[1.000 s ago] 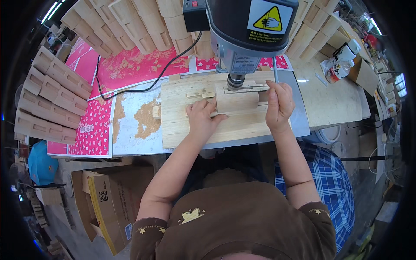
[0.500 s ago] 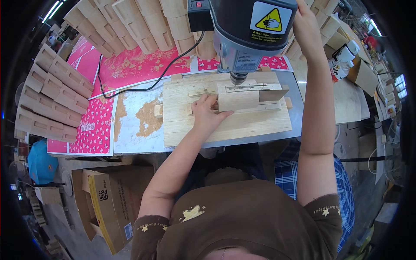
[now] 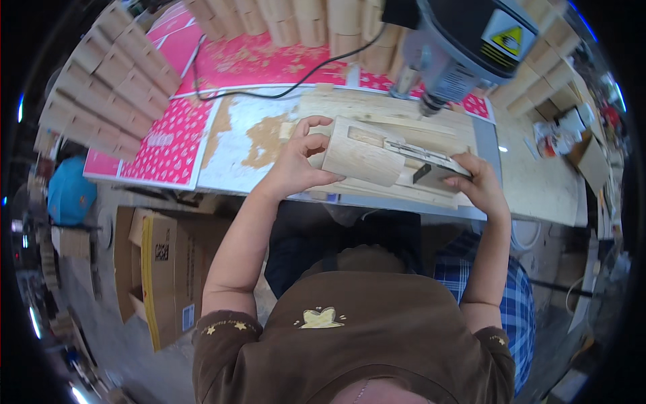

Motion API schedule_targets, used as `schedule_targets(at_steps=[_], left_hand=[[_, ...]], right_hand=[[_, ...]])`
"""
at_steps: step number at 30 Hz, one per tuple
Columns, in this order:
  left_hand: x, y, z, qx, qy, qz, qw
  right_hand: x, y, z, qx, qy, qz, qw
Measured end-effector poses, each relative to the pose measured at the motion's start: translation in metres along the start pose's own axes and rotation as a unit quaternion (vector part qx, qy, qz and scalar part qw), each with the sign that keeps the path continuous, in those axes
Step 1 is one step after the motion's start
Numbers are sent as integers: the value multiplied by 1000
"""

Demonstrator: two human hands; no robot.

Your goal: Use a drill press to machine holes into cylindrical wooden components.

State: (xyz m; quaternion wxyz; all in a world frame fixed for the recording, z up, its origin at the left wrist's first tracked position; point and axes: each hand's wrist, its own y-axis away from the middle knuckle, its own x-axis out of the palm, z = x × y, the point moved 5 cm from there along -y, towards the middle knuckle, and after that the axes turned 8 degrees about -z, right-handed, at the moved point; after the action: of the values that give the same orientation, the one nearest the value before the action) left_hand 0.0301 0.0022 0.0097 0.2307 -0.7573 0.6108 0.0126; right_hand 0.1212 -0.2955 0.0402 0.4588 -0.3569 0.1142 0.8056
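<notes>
My left hand grips the left end of a pale wooden cylinder, which is raised at a tilt and has a long slot along its upper side. My right hand is closed on the far right end of a slotted metal template with a dark plate beneath it. The template's left end still meets the slot and the cylinder's right end. Below both lies a wooden base board with raised strips. Behind them, the drill press holds its chuck above the board, apart from the cylinder.
Slotted wooden cylinders stand in stacks at the left and along the back. A black cable crosses the pink sheet, which carries sawdust. Bottles stand at the right. An open cardboard box sits below the bench's left side.
My right hand has come down from the drill press to the metal template. The cylinder has been lifted and tilted off the board. The template now sticks out further to the right.
</notes>
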Motion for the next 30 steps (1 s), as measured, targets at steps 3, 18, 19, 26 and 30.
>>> schedule_targets(at_steps=[3,18,19,26,30], left_hand=[[-33,10,-16,-83,72,34,993],[-252,71,11,-306,39,-279,909],[-261,70,14,-300,34,-288,909],[-309,75,44,-175,-499,-412,742],[-312,101,87,-59,-481,-539,689]], right_hand=[[17,2,24,-12,-31,34,999],[5,29,3,113,-115,10,987],[2,29,2,112,-117,-13,987],[2,25,0,3,-85,-78,993],[12,30,-25,58,-128,-81,987]])
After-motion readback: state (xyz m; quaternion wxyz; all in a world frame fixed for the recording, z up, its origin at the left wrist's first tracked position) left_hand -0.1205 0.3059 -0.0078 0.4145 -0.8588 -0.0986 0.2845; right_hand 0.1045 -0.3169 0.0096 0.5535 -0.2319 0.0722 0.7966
